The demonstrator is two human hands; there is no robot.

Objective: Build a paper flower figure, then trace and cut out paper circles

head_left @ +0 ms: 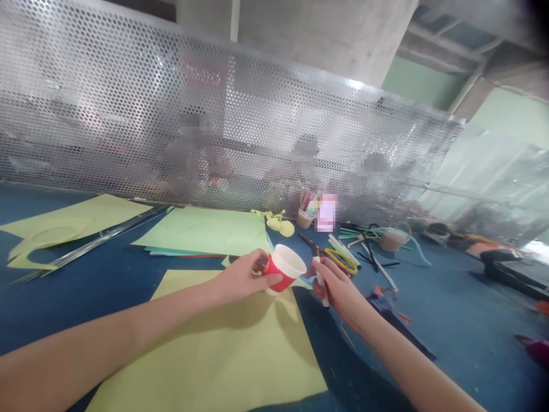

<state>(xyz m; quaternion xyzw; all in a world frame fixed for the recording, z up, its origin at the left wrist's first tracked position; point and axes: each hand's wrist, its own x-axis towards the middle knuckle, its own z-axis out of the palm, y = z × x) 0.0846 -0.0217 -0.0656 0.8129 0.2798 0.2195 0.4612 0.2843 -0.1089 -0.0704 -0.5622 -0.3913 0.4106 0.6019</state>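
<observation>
My left hand is closed around a red and white paper cup, gripping its side. The cup is tilted, its white inside facing me, just above a sheet of yellow paper. To the right of the cup, my right hand is closed on a white marker; its exact kind is partly covered by the fingers. A dark pointed tool, perhaps scissors, lies just beyond that hand. Near it are a yellow ring-shaped coil and several white pens.
Light green sheets lie beyond the yellow paper. A cut yellow sheet and a long metal ruler are on the left. A perforated metal screen borders the blue table. A cup of pens stands before it; people sit behind.
</observation>
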